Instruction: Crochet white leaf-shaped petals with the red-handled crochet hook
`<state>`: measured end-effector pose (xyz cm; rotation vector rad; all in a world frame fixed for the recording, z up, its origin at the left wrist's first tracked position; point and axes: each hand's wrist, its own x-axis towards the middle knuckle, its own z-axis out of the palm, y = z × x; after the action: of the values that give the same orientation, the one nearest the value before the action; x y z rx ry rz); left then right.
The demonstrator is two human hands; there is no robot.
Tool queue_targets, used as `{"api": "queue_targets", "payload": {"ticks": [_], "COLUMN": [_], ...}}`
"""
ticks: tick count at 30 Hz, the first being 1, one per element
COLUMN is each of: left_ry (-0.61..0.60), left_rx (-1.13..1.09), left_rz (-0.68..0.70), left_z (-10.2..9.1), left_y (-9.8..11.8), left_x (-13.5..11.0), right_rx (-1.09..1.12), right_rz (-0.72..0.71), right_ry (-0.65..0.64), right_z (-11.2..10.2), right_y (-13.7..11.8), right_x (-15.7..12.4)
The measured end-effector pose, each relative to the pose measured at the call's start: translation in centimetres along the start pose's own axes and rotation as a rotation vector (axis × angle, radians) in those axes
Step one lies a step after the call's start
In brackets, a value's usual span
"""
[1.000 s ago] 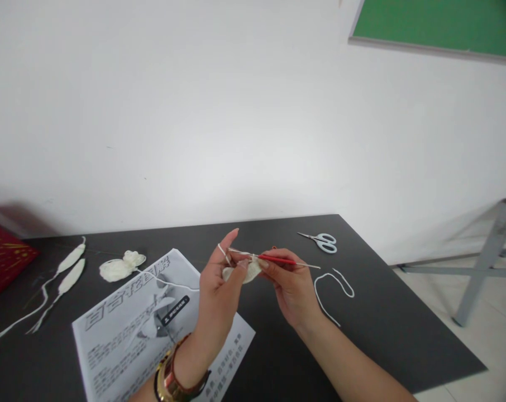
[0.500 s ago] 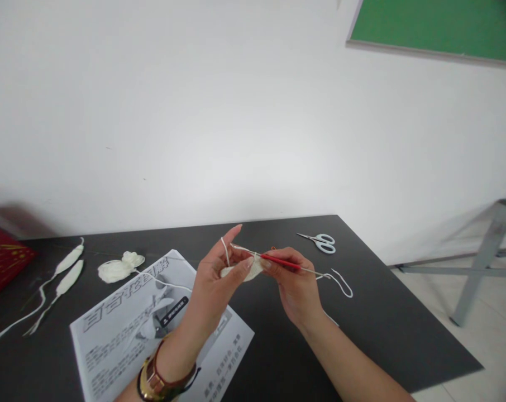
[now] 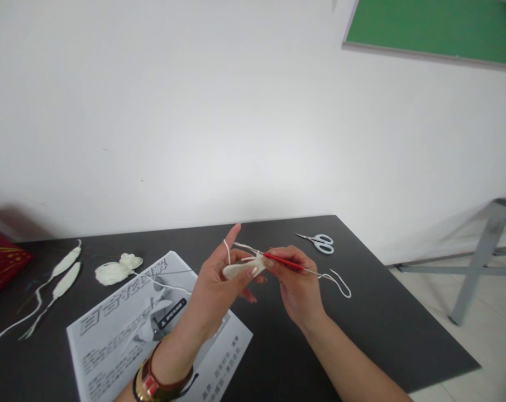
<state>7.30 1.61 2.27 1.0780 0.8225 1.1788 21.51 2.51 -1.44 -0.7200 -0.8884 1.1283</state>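
Observation:
My left hand [image 3: 219,285] pinches a small cream crochet piece [image 3: 241,269] between thumb and fingers, with white yarn looped over the raised index finger. Facing it, my right hand [image 3: 297,282] grips a red-handled crochet hook [image 3: 283,261] whose tip is at the piece. A loose yarn tail [image 3: 339,282] trails from the work onto the dark table [image 3: 382,324] to the right. Both hands hover just above the table.
A printed instruction sheet [image 3: 123,329] lies under my left forearm. A cream yarn flower [image 3: 117,271] and two white crocheted leaves [image 3: 64,271] lie to the left, a red box [image 3: 1,265] at the far left. Small scissors [image 3: 320,243] rest at the back right. A metal table leg [image 3: 475,268] stands beyond the table edge.
The yarn tail on the table has been pulled in, from a wide loop to a short curl near the hook. My left wrist dropped slightly and the fingers shifted on the piece.

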Motion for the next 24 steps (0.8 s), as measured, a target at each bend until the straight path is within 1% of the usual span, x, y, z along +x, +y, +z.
{"api": "queue_targets", "payload": {"ticks": [3,6,9,15,17,20,24], "left_ry": [0.003,0.030,0.036,0.066,0.036,-0.045,-0.135], "left_rx": [-0.012,0.007,0.034,0.020,-0.014,-0.087,-0.150], "left_rz": [-0.007,0.003,0.018,0.011,-0.002,-0.055,-0.103], "left_z": [0.1,0.0,-0.1,-0.4,-0.5,-0.8,-1.2], "left_y": [0.1,0.2,0.3,0.5,0.6,0.7,1.2], "left_x": [0.0,0.0,0.1,0.0,0.0,0.0,0.1], "right_rx": [0.025,0.108,0.137,0.120,0.159,0.230,0.262], "right_rz": [0.049,0.106,0.095,0.069,0.103,0.172,0.183], "right_ry": [-0.028,-0.073,-0.095,-0.054,-0.060,-0.066,-0.103], "right_z": [0.1,0.3,0.5,0.4,0.3,0.2,0.1], "right_y": [-0.3,-0.7,-1.0,-1.0,-0.9,-0.9,-1.3], "right_x": [0.0,-0.1,-0.1,0.0,0.0,0.2,0.3]}}
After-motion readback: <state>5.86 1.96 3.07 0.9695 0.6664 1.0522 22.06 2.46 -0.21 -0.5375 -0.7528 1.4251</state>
